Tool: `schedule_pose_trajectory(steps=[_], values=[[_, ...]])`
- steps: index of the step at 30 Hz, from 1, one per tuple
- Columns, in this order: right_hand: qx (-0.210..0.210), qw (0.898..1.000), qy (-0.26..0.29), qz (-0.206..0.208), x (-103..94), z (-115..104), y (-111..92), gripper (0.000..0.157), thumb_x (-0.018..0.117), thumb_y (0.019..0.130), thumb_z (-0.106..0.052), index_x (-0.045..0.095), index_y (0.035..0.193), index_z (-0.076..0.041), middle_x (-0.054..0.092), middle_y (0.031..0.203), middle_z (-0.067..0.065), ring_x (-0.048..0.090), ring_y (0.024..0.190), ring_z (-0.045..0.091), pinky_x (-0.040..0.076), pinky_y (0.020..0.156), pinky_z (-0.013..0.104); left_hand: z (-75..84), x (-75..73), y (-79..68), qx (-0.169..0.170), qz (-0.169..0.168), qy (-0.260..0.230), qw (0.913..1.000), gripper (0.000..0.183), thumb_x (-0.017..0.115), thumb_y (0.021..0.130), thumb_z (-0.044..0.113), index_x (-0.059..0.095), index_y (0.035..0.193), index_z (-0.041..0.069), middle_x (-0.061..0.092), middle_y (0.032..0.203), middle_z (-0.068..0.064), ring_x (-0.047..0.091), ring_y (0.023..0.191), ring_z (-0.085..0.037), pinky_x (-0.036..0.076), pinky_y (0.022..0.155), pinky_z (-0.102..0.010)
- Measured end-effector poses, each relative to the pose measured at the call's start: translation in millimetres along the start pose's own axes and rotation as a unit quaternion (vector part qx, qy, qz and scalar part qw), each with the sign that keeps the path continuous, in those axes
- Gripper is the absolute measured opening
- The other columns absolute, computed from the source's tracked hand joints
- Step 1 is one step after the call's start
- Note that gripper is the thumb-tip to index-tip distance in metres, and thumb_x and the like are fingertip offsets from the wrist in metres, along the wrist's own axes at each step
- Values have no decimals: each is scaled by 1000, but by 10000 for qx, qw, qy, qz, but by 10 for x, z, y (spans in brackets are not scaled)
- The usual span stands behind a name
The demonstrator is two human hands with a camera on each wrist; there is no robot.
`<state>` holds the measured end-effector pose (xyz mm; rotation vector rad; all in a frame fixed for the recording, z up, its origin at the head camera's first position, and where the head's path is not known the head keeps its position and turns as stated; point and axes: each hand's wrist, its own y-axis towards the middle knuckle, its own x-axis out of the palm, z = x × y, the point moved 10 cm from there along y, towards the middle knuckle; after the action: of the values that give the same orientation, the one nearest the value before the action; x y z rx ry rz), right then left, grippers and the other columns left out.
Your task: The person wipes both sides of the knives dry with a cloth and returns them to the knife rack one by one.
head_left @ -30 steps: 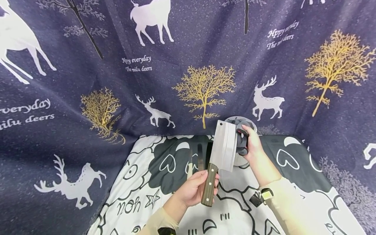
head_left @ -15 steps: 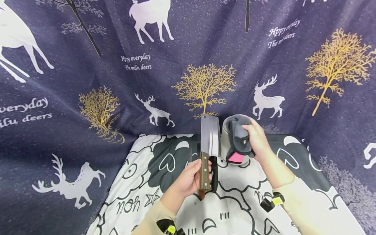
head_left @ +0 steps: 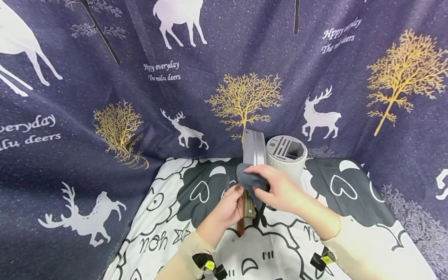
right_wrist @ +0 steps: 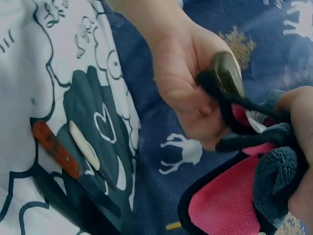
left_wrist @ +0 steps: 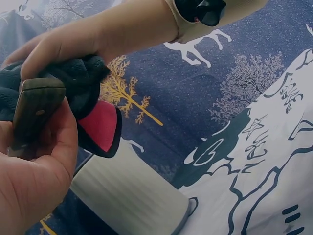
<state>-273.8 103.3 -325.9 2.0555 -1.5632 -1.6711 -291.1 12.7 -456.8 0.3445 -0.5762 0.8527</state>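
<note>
While the cleaver [head_left: 253, 147] is held raised over the desk [head_left: 266, 243], blade pointing away from the wearer, its cutting edge seems to face right, so the dark cloth [head_left: 249, 179] bunched across the blade-handle join could let that edge nick fingers if it slips or folds thin. Left hand [head_left: 227, 206]: grip curled firmly round the wooden handle; a loosened hold could let the cleaver turn or drop. Right hand [head_left: 281, 190]: grip closed in a pinch on the cloth, whose loose pink-sided flap might snag. Slotted holder [head_left: 291, 169] sits just beside the blade; a sideways swing could knock it. Orange-handled knife [right_wrist: 56, 148] and white-handled knife [right_wrist: 84, 145] lie on the desk below, where a drop might hit them. Hidden: the join under the cloth, some fingertips. Wrist views barely show the blade; the dark shape low in the right one is cut off, unclear.
</note>
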Motion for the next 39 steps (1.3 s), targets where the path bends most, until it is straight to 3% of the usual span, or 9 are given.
schedule_pose_trajectory(steps=[5, 7, 11, 17, 19, 24, 29, 36, 39], values=[[-404, 9990, -146, -87, 82, -158, -52, 53, 74, 80, -7, 64, 131, -17, 72, 124, 6, 69, 114, 24, 57, 95, 43, 11, -30, -33, 15, 283, -71, 9996, 39, 38, 113, 32, 42, 146, 12, 73, 121, 9, 70, 112, -3, 58, 95, -24], [-436, 9990, -96, -70, 96, -182, -100, 53, 74, 79, -7, 64, 130, -17, 73, 122, 4, 70, 110, 23, 58, 92, 42, 18, -55, -32, 15, 409, -91, 9991, 31, 34, 114, 27, 52, 137, 16, 75, 114, 12, 71, 107, 0, 58, 94, -20], [-681, 9975, 18, -173, 149, -276, -232, 54, 75, 77, -8, 64, 129, -18, 72, 120, 0, 70, 108, 17, 58, 91, 36, 67, -106, -22, 129, 547, -5, 9984, 34, 31, 113, 17, 64, 117, 22, 75, 98, 13, 73, 92, 4, 58, 82, -13], [-1395, 9897, 69, -310, 164, -510, -375, 54, 76, 73, -8, 65, 125, -18, 69, 118, -4, 67, 106, 12, 54, 94, 29, 108, -67, 0, 156, 223, 525, 9982, 27, 44, 111, 36, 62, 114, 16, 71, 103, 5, 72, 93, -5, 60, 80, -20], [-1646, 9858, 89, -320, 150, -585, -411, 55, 76, 71, -6, 65, 124, -19, 68, 116, -5, 66, 103, 10, 53, 93, 27, 96, -81, 3, 90, 295, 671, 9973, 32, 45, 109, 43, 61, 114, 15, 70, 102, 4, 69, 93, -6, 59, 81, -20], [-2140, 9763, -41, -316, 128, -707, -481, 55, 75, 67, -4, 67, 120, -17, 69, 113, -5, 67, 102, 10, 54, 91, 28, 30, -123, -7, -142, 550, 727, 9957, 33, 40, 111, 40, 59, 117, 13, 67, 101, 2, 69, 90, -7, 59, 81, -20], [-1999, 9777, -345, -542, 146, -642, -443, 53, 76, 68, -7, 67, 119, -19, 71, 113, -5, 69, 104, 10, 56, 88, 31, -6, -97, -4, -200, 465, 606, 9969, 37, 38, 111, 40, 59, 119, 9, 68, 103, 2, 70, 91, -5, 60, 80, -19], [-1766, 9816, -376, -618, 82, -483, -309, 52, 76, 70, -6, 67, 118, -21, 72, 110, -10, 69, 96, 9, 56, 83, 32, -47, -80, -20, -354, 515, 404, 9972, 25, 38, 112, 26, 61, 112, 17, 74, 90, 12, 73, 79, 3, 59, 72, -14], [-1739, 9825, -307, -585, 47, -435, -251, 51, 75, 69, -5, 67, 118, -19, 72, 109, -10, 69, 92, 8, 56, 81, 30, -42, -37, -26, -276, 383, 212, 9987, 28, 38, 112, 22, 65, 112, 19, 76, 97, 12, 73, 86, 2, 60, 77, -16]])
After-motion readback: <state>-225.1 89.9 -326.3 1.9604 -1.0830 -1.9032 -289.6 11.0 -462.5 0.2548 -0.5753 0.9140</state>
